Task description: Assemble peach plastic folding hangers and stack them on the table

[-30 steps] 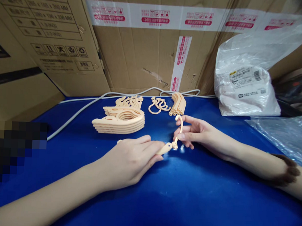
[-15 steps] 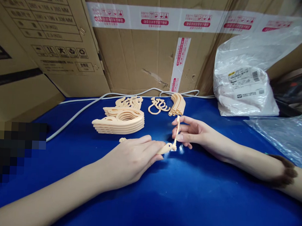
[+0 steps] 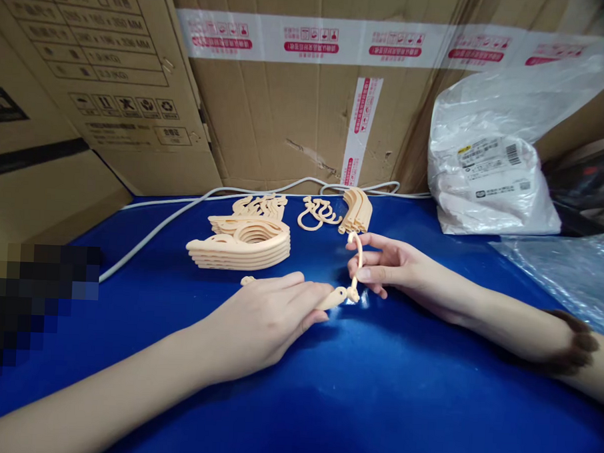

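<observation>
Left hand (image 3: 271, 312): was clamped on a cream plastic bar (image 3: 335, 299), tip protruding. Right hand (image 3: 403, 264), apart from the left: pinched a cream hook (image 3: 359, 257), its knobbed base beside that tip; contact could not be told. Both items were held over a blue worktop (image 3: 354, 402). Beyond lay 1 stack of cream pieces (image 3: 241, 250), loose hooks (image 3: 309, 228) and 1 curved bundle (image 3: 357, 207); farther right, 1 white plastic bag (image 3: 488, 194).

Open blue tabletop (image 3: 375, 390) between the forearms, stacked cream pieces (image 3: 241, 247) blocking beyond the left hand (image 3: 273, 312), a lane right of them ending at loose hooks (image 3: 318, 215), curved bundle (image 3: 357, 210) just beyond the right hand (image 3: 395, 264), cardboard wall (image 3: 286, 119) behind.
</observation>
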Action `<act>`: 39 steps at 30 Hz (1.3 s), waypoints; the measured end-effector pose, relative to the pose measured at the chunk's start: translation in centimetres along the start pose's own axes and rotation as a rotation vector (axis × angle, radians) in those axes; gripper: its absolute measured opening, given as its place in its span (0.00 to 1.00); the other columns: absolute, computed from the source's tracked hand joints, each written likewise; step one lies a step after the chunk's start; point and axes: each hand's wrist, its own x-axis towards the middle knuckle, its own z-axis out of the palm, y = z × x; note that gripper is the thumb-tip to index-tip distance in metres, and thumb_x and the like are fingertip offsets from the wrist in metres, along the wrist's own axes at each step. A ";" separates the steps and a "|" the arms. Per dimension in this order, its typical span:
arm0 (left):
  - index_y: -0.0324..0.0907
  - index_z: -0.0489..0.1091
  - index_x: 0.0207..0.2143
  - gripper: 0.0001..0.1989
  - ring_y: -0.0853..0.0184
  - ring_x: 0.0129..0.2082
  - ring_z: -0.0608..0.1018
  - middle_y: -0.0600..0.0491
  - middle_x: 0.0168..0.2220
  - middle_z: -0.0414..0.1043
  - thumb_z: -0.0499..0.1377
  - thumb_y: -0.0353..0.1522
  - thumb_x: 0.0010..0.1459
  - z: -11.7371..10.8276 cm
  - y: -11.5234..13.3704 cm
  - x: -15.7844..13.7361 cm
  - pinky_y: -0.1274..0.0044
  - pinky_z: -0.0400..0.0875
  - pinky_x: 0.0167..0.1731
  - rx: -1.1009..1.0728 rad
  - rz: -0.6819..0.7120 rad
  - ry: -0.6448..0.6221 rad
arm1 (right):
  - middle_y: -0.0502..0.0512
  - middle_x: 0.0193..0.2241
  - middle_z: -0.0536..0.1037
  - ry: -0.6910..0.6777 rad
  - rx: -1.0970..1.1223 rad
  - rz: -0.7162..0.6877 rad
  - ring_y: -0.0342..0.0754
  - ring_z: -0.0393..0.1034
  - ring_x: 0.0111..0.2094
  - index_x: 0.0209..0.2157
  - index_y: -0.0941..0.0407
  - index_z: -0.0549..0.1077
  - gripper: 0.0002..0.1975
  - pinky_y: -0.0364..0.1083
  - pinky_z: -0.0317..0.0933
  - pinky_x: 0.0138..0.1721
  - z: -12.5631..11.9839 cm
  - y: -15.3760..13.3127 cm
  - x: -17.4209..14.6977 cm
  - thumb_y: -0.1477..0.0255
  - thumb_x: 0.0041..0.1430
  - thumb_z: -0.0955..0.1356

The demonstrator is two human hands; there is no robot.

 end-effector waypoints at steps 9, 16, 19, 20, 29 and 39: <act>0.38 0.65 0.43 0.14 0.66 0.31 0.72 0.53 0.32 0.71 0.42 0.33 0.71 -0.1 0.2 0.2 0.77 0.60 0.22 0.032 0.017 0.025 | 0.47 0.31 0.73 0.005 -0.037 -0.003 0.37 0.63 0.25 0.46 0.55 0.64 0.21 0.37 0.58 0.24 0.0 0.1 0.1 0.71 0.53 0.74; 0.35 0.67 0.43 0.15 0.66 0.31 0.72 0.52 0.33 0.72 0.42 0.31 0.71 0.1 0.1 0.3 0.76 0.61 0.26 0.118 0.087 0.109 | 0.46 0.28 0.73 0.006 -0.064 -0.029 0.38 0.63 0.24 0.47 0.55 0.62 0.21 0.38 0.59 0.23 0.1 0.4 0.0 0.70 0.55 0.73; 0.34 0.68 0.41 0.15 0.66 0.28 0.70 0.52 0.30 0.71 0.43 0.30 0.71 0.0 0.2 0.4 0.76 0.59 0.24 0.152 0.102 0.137 | 0.46 0.28 0.72 0.010 -0.078 -0.046 0.39 0.64 0.25 0.48 0.55 0.62 0.22 0.38 0.59 0.23 0.1 0.4 -0.1 0.70 0.55 0.73; 0.34 0.68 0.40 0.15 0.66 0.27 0.70 0.52 0.30 0.71 0.43 0.30 0.71 0.0 0.2 0.4 0.76 0.59 0.23 0.157 0.100 0.140 | 0.46 0.28 0.72 0.010 -0.080 -0.053 0.39 0.64 0.25 0.48 0.55 0.61 0.22 0.38 0.59 0.23 0.1 0.4 -0.1 0.71 0.55 0.72; 0.33 0.67 0.45 0.13 0.64 0.28 0.71 0.52 0.32 0.72 0.45 0.30 0.70 0.3 0.2 0.3 0.73 0.61 0.25 0.204 0.119 0.112 | 0.47 0.28 0.71 0.001 -0.114 -0.062 0.39 0.63 0.26 0.50 0.55 0.61 0.22 0.38 0.59 0.23 0.2 0.4 0.0 0.70 0.56 0.71; 0.31 0.66 0.49 0.13 0.62 0.30 0.74 0.51 0.30 0.72 0.47 0.28 0.69 0.3 -0.1 0.1 0.72 0.66 0.27 0.292 0.132 0.111 | 0.46 0.29 0.71 -0.001 -0.114 -0.092 0.39 0.63 0.26 0.51 0.53 0.62 0.23 0.38 0.59 0.23 0.0 1.0 0.1 0.70 0.56 0.72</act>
